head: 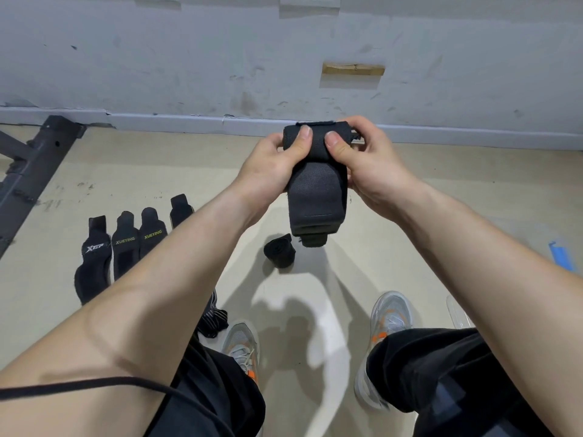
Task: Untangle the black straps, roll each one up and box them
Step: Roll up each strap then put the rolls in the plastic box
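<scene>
Pinching the black strap (315, 190) in mid-air between left hand (268, 165) and right hand (369, 162), thumbs pressed on the wound top, tail hanging loose. Likely to spring open or wind crooked with any easing of thumb pressure. Liable to drop by the rolled strap (279, 250) on the floor (441, 216) below; flat straps (126, 244) lined up farther left, back from the floor's wall edge.

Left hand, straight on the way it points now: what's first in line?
The black strap it grips. Past that, the left hand would probably meet the right hand, which holds the strap's other side; depth is hard to judge.
</scene>
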Available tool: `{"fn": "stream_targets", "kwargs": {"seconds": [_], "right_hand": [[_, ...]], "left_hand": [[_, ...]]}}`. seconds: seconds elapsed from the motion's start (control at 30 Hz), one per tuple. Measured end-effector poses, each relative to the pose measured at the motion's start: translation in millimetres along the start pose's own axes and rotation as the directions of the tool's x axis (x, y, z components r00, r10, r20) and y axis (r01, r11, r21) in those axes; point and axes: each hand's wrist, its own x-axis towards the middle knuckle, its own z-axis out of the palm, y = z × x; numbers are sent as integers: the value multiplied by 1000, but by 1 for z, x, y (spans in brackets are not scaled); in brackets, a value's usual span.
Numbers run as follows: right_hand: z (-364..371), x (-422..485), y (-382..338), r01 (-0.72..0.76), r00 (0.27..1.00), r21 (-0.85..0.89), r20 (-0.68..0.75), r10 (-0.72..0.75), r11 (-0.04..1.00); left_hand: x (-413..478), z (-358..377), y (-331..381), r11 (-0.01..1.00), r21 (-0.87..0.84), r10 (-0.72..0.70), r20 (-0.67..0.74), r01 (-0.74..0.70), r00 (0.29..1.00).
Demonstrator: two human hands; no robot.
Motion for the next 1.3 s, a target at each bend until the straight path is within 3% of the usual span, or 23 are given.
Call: {"fn": "stream_targets", "kwargs": {"seconds": [0.2,0.37,0.5,0.67,0.87,1.0,1.17,1.3], "right_hand": [[0,-2,-3,24,999,-52,38,-22,998],[1,0,-7,-171,983,69,87,164,983],[3,-1,-9,-237,968,-23,76,238,971],[2,-1,-5,-183,981,-25,56,184,983],[-2,-1,-2,-131,991,32,40,130,991],[-2,-1,-2,-111,993,30,52,110,993],[-3,-3,-9,-194,977,129,117,179,972],[1,-3,-10,-226,971,27,83,223,974]], "left_hand": [[0,-2,1,995,-99,13,-35,-17,999],[0,-5,-3,993,-111,33,-82,-42,996],[0,-5,-5,996,-66,58,-57,-62,997],[-3,-4,-3,999,-35,34,-33,-35,999],[-11,2,8,994,-31,-108,40,109,993],[-10,-1,8,994,-74,-78,-12,77,997],[-9,-1,6,991,-121,-61,-85,50,995],[-8,-2,5,995,-95,-34,-69,27,997]]}}
